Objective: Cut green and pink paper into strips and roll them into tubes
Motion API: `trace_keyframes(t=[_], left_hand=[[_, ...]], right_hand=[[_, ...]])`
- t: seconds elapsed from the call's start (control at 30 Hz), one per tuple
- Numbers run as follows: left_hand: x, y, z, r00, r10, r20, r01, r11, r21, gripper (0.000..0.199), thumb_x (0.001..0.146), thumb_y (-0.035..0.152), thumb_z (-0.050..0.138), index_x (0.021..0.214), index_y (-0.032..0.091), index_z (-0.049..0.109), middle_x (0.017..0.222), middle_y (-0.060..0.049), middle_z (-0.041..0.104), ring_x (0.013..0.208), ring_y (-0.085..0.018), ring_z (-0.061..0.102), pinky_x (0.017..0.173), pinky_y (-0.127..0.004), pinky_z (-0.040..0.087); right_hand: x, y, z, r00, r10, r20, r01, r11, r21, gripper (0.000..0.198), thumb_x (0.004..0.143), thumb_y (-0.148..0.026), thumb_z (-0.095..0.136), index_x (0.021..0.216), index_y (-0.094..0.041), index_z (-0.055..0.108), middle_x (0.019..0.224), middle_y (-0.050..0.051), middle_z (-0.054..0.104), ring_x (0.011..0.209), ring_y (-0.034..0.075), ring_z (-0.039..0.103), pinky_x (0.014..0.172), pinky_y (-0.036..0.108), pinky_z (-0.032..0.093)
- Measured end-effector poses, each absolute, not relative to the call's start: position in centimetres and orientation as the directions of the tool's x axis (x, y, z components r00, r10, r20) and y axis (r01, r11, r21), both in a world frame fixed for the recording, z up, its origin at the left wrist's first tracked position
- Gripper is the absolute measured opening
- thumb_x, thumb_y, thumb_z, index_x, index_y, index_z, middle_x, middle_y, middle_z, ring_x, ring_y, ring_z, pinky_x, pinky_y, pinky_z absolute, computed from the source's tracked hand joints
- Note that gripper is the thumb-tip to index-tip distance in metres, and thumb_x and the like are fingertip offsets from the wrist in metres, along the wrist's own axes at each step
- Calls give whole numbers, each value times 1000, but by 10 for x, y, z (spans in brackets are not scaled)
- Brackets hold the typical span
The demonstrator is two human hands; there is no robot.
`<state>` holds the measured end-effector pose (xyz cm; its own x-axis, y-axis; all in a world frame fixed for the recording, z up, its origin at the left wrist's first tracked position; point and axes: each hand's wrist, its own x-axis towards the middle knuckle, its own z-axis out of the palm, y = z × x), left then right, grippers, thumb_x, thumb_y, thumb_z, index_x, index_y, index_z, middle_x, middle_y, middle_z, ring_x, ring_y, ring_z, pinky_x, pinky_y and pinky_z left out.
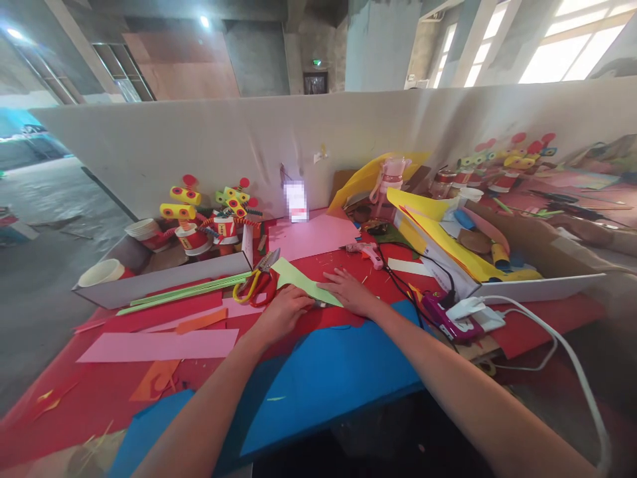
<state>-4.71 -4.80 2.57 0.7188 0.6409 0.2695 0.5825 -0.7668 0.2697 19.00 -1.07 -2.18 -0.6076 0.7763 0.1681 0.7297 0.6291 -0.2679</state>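
Green paper (298, 275) lies at the centre of your table, under both hands. Your left hand (286, 310), at its 7 o'clock, has its fingers bent close together; whether they pinch anything, you can't tell from here. Your right hand (351, 293), at 3 o'clock, is spread flat on it. If that palm eases off, the sheet could skew. The scissors (256, 277) at 9 o'clock, tips right beside the paper, could nick it or your left knuckles. At 2 o'clock, the glue gun (367, 253) might scorch your fingers if hot, and its cord could snag your right forearm. Red sheeting covers the table, with a blue sheet (333, 372) at 6 o'clock. A white partition (219, 139) stands at 12; beyond it are concrete walls, with bright windows (562, 50) towards 2.
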Motion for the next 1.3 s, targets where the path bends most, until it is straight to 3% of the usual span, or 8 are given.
trace_keyframes(t=[0.33, 0.53, 0.97, 1.3], left_hand=[[-58, -41, 18, 684, 664, 304, 618, -748, 244, 27, 86, 7, 49, 102, 18, 69, 98, -9, 66, 93, -20, 56, 83, -35, 45], [-58, -42, 18, 680, 672, 293, 627, -740, 244, 27, 87, 8, 49, 102, 19, 70, 96, -9, 66, 93, -20, 56, 82, -34, 46], [-47, -44, 22, 696, 658, 287, 616, -752, 232, 29, 87, 7, 48, 104, 17, 69, 102, -9, 67, 94, -21, 56, 84, -37, 48], [-37, -49, 24, 697, 661, 278, 606, -750, 264, 31, 87, 6, 48, 105, 19, 69, 106, -9, 67, 100, -21, 57, 88, -38, 47]], right_hand=[[171, 2, -23, -549, 814, 192, 764, 581, -280, 43, 100, -28, 30, 138, -31, 49, 148, 9, 42, 140, 27, 31, 113, 53, 24], [203, -4, -12, -611, 740, 283, 649, 672, -358, 43, 101, -31, 26, 137, -27, 50, 147, 8, 43, 141, 22, 30, 115, 52, 22], [222, -17, -19, -612, 774, 164, 718, 631, -295, 44, 100, -25, 28, 138, -27, 49, 150, 7, 39, 142, 23, 27, 115, 50, 25], [224, -17, -21, -636, 752, 174, 705, 658, -265, 47, 98, -17, 32, 141, -28, 45, 151, 8, 37, 143, 23, 26, 115, 51, 24]])
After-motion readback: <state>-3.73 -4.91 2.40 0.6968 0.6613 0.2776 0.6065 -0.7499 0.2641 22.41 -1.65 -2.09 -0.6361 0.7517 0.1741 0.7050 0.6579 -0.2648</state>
